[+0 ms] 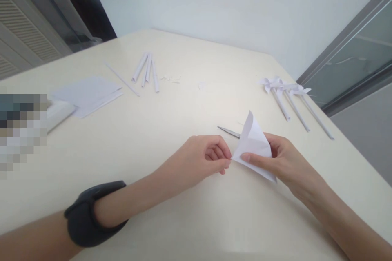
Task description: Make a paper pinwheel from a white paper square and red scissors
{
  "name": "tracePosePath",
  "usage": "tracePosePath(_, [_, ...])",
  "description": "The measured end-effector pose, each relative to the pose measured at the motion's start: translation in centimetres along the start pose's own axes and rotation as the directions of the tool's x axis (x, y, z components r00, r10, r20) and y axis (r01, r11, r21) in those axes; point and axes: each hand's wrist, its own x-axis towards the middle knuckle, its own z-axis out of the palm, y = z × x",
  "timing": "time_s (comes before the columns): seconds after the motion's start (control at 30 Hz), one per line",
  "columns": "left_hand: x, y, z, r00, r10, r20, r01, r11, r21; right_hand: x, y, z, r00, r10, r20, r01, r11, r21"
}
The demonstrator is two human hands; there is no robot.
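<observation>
A folded white paper triangle (pixel 253 140) stands tilted just above the cream table (pixel 183 220). My right hand (pixel 283 161) grips it from the right side, thumb laid along its lower edge. My left hand (pixel 203 161) pinches the paper's left corner between thumb and fingertips. Behind the paper lies a pair of scissors (pixel 229 131), of which only the metal blades show. A black band (pixel 88 214) wraps my left forearm.
Several finished paper pinwheels (pixel 288 94) lie at the right, near the table edge. Rolled paper sticks (pixel 147 71) and one thin stick (pixel 122 79) lie at the back. A stack of white sheets (pixel 87 94) sits at the left.
</observation>
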Motion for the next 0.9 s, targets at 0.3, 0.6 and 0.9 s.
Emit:
tracePosePath(0.3, [-0.2, 0.6, 0.3, 0.998, -0.031, 0.05, 0.029, 0.999, 0.035, 0.2, 0.9, 0.3, 0.998, -0.057, -0.035, 0.058, 0.998, 0.022])
tracePosePath(0.6, [-0.1, 2.0, -0.1, 0.99, -0.133, 0.043, 0.132, 0.991, 0.022, 0.0, 0.5, 0.2, 0.999, -0.042, -0.003, 0.042, 0.999, 0.023])
tracePosePath(0.9, [-0.2, 1.9, 0.1, 0.989, -0.139, 0.055, 0.137, 0.99, 0.042, 0.0, 1.0, 0.4, 0.997, -0.07, -0.025, 0.07, 0.997, -0.038])
